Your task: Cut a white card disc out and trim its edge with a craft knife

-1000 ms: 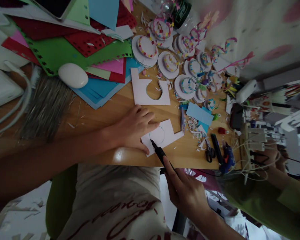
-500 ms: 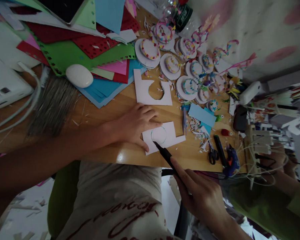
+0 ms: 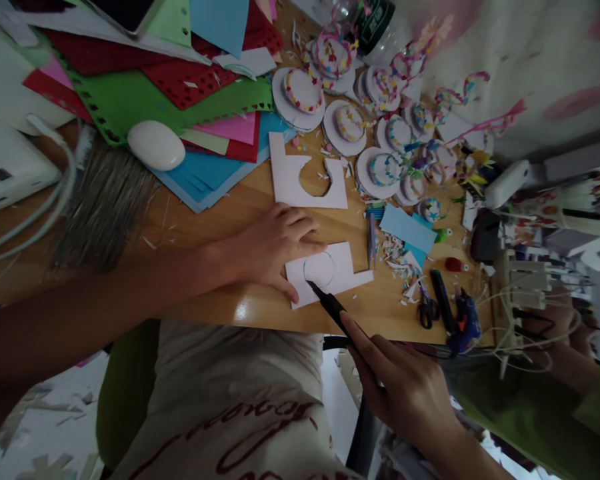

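Card [image 3: 341,265] turned slightly; black tool [image 3: 331,306] tip seemingly at circle [image 3: 319,269] edge.

At 10 o'clock on the bench [image 3: 200,303], a white computer mouse [image 3: 156,145] sits by bright red, green and blue sheets [image 3: 145,100]. A pile of thin grey sticks [image 3: 100,207] is at 9 o'clock. A clear bottle [image 3: 380,33] is at 1 o'clock, and a blue glue gun [image 3: 465,325] lies at 4 o'clock.

The circle-marked white card [image 3: 343,270] has turned slightly clockwise since 1 second ago.
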Tool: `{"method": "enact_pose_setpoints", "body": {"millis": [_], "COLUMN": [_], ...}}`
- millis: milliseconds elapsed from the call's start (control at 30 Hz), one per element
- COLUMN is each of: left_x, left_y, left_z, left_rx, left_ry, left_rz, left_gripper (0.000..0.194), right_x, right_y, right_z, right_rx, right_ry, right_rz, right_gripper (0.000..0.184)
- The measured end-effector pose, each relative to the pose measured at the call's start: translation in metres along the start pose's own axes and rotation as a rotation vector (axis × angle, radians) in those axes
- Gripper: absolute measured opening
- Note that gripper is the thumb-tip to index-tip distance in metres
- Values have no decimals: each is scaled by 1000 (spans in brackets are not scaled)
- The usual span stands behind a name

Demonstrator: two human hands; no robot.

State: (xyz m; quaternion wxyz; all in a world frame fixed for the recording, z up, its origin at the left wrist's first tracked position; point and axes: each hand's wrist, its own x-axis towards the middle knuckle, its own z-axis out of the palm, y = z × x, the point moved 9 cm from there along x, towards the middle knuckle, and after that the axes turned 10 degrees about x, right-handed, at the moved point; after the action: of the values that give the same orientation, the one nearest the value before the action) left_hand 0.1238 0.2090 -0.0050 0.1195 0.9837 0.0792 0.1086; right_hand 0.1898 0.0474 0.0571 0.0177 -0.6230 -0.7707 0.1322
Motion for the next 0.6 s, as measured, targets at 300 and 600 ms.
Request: {"method": "enact_pose_setpoints", "body": {"millis": [300,600], "left_x": [0,0], "left_y": [0,-1], "left_z": [-2,1], "left_rx": [-9,-20], "left_ry": [-24,-20], "left_rz": [-8,-2], "left_gripper": [87,93], "right_x": [2,2], "right_y": [-8,8], "right_z": [9,-1], "right_rx": [-172,48], "right_ry": [-96,-32], "right_rz": [-89,-25], "right_gripper": [65,44]}}
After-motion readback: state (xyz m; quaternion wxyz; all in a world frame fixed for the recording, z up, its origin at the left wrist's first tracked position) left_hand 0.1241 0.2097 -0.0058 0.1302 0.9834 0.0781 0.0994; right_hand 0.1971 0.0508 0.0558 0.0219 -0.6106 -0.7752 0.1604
